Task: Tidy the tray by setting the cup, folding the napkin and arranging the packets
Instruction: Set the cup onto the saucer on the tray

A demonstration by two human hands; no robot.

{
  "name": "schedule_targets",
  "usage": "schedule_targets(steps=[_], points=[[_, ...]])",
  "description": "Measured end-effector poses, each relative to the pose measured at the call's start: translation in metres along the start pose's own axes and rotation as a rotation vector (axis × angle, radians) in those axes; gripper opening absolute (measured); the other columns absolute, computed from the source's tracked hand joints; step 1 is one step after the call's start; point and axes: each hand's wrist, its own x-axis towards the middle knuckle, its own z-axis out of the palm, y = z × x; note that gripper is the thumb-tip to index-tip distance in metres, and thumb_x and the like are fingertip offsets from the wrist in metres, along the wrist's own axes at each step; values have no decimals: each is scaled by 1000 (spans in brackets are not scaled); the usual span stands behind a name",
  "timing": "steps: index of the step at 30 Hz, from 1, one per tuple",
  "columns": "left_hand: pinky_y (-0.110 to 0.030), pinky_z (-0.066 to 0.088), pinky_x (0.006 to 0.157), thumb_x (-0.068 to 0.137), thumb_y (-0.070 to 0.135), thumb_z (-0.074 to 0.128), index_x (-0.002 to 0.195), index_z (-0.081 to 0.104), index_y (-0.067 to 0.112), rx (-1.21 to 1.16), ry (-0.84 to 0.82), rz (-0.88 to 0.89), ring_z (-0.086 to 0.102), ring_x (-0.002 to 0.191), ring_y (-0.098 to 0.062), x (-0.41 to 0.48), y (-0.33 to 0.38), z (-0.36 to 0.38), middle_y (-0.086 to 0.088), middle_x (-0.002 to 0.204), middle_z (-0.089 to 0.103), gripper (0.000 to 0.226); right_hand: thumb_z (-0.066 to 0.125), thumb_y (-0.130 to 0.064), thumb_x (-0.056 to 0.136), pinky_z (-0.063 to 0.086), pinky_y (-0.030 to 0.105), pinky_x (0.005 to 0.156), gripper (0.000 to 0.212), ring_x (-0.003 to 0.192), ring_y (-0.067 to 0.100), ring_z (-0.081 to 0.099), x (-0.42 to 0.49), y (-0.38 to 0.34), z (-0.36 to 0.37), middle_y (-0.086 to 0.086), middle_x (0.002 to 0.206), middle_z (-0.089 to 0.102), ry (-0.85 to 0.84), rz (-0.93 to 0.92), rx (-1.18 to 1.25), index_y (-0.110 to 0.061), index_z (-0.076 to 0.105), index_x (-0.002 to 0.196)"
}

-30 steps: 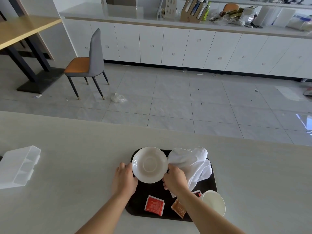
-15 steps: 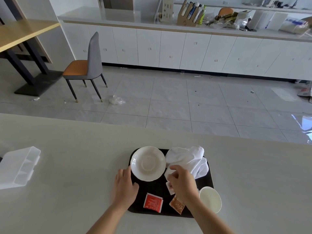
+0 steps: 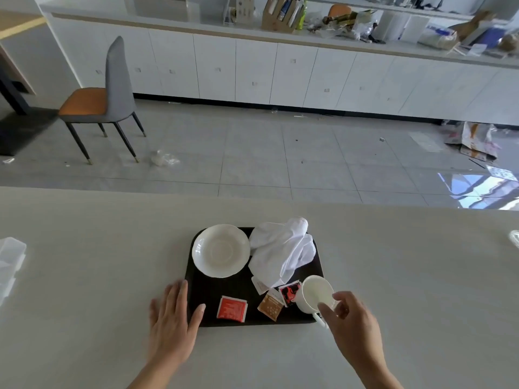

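A dark tray (image 3: 207, 299) lies on the pale table. On it, a white saucer (image 3: 221, 250) sits at the back left and a crumpled white napkin (image 3: 282, 254) at the back right. Along the front lie a red packet (image 3: 232, 309), a brown packet (image 3: 270, 304), a red-and-black packet (image 3: 289, 293) and a white packet (image 3: 259, 284) partly under the napkin. A white cup (image 3: 314, 290) stands tilted at the tray's front right corner. My right hand (image 3: 354, 324) pinches its near rim. My left hand (image 3: 171, 321) rests flat by the front left corner, thumb on the tray.
A clear plastic box (image 3: 9, 262) sits at the table's left edge and a small clear object (image 3: 515, 238) at the right edge. Beyond the table's far edge are tiled floor, a grey-and-orange chair (image 3: 106, 99) and white cabinets.
My right hand left the napkin and came back right to the cup, closing on its rim. My left hand slid off the saucer's side to the tray's front left corner.
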Motion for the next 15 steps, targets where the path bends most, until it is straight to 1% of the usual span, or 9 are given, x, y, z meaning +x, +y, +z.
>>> schedule_targets(steps=[2,3,6,8,11,13,15], points=[[-49,11,120,89,68,7,152,20,18,-8,4,-2,19,147,-20,-1,-3,5,-4,157,30,81,82,-44,73,37,25,55,36,67,10,58,-4,9,8,-7,73,61,-65,68,-39,-26,56,91],[-50,12,119,90,67,9,152,21,17,-4,4,-7,21,147,-21,-1,-3,7,-5,156,32,80,81,-46,72,37,26,55,38,67,10,58,-4,13,12,-7,73,61,-97,100,-48,-26,54,90],[-51,16,118,91,65,11,150,26,16,33,11,-19,28,144,-24,0,-4,10,-8,152,39,78,77,-43,79,47,31,57,30,64,11,61,-4,19,23,-6,68,63,-118,140,-41,-25,53,84],[-51,16,117,91,64,12,148,29,16,25,27,-20,31,142,-25,0,-5,11,-9,149,43,77,73,-40,82,53,35,59,25,61,16,65,-1,19,27,-4,65,64,-115,148,-10,-24,54,77],[-53,15,116,91,62,15,148,30,21,28,44,-45,32,141,-26,0,-7,11,-8,147,45,71,72,-37,83,54,39,59,29,60,22,66,1,18,32,-1,61,65,-94,144,22,-19,55,67],[-55,13,116,91,60,20,147,31,27,37,47,-84,31,141,-28,0,-8,11,-10,146,46,66,73,-37,82,53,39,57,29,59,21,65,0,18,33,-1,58,65,-89,147,40,-19,56,66],[-56,13,116,90,57,24,146,33,29,47,47,-112,31,141,-28,1,-7,9,-10,145,46,63,73,-37,82,50,33,53,28,57,16,66,-1,20,35,-2,55,66,-85,148,50,-21,58,65]])
